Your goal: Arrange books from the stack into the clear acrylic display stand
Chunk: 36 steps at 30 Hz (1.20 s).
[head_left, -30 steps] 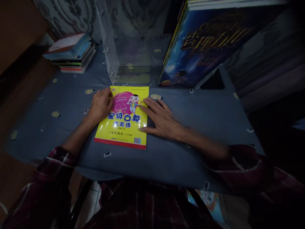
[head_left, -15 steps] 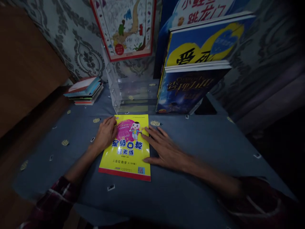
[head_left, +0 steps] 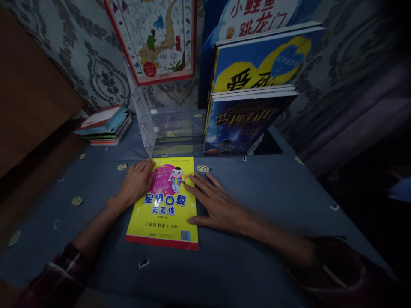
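Observation:
A yellow workbook [head_left: 160, 218] with a red bottom strip, a pink patch and a cartoon child on its cover lies closed and flat on the blue cloth. My left hand [head_left: 137, 182] rests at its upper left edge, fingers held close together and stretched along the cover's side; the fingertips are partly tucked out of sight. Along the right edge lies my right hand [head_left: 216, 203], its fingers spread, with the fingertips and thumb tip on the cover. Neither hand lifts the workbook.
Behind the workbook stands a clear plastic rack [head_left: 146, 124]. It bears a red-framed picture book [head_left: 163, 42] at left, and a dark blue book [head_left: 247, 119] and a blue-yellow book [head_left: 257, 62] at right. A book stack [head_left: 107, 124] sits at back left on the patterned tablecloth [head_left: 244, 265].
The view has shifted slightly, so rack, books and workbook appear a little further left. Both hands keep their places at the workbook's edges.

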Available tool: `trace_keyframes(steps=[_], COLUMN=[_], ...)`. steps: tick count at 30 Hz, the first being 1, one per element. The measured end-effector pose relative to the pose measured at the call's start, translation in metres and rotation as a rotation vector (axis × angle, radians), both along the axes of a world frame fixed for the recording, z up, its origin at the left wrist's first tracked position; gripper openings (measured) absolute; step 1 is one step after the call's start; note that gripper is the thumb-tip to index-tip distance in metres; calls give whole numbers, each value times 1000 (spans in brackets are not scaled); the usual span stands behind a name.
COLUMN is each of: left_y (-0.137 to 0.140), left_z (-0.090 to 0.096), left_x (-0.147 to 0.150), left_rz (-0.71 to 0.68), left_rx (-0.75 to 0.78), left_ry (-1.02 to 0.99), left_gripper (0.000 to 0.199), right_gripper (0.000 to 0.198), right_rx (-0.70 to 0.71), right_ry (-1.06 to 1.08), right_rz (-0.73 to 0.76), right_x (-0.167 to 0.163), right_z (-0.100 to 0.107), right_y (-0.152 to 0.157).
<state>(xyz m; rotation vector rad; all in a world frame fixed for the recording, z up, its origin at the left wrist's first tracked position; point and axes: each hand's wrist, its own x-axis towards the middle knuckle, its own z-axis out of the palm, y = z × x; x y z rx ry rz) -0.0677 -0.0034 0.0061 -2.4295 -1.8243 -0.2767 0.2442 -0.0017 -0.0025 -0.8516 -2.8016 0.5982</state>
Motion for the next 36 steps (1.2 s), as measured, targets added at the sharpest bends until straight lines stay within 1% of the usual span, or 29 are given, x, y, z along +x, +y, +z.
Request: trace_keyframes(steps=[6, 10, 13, 17, 22, 26, 31, 36], left_y=[7, 9, 11, 13, 17, 22, 27, 31], left_z=[4, 5, 4, 2, 1, 0, 0, 3], left_x=[2, 6, 10, 19, 31, 39, 53, 67], left_rz=[-59, -51, -71, -105, -121, -158, -194, -271], left_rx=[3, 5, 4, 12, 17, 30, 17, 11], left_ry=[68, 46, 16, -33, -68, -62, -53, -33], left_gripper=[46, 46, 47, 46, 45, 45, 44, 44], right_gripper=[99, 98, 98, 96, 97, 100, 98, 98], right_rx=[-4, -6, -7, -3, -17, -21, 15, 25], right_ry=[-8, 11, 34, 47, 37, -3, 28, 21], right_rz=[-1, -2, 1, -2, 4, 6, -1, 11], right_x=[-1, -1, -1, 0, 0, -1, -1, 0], right_z=[2, 1, -1, -2, 2, 3, 0, -1], right_y=[-1, -1, 0, -1, -1, -2, -2, -2])
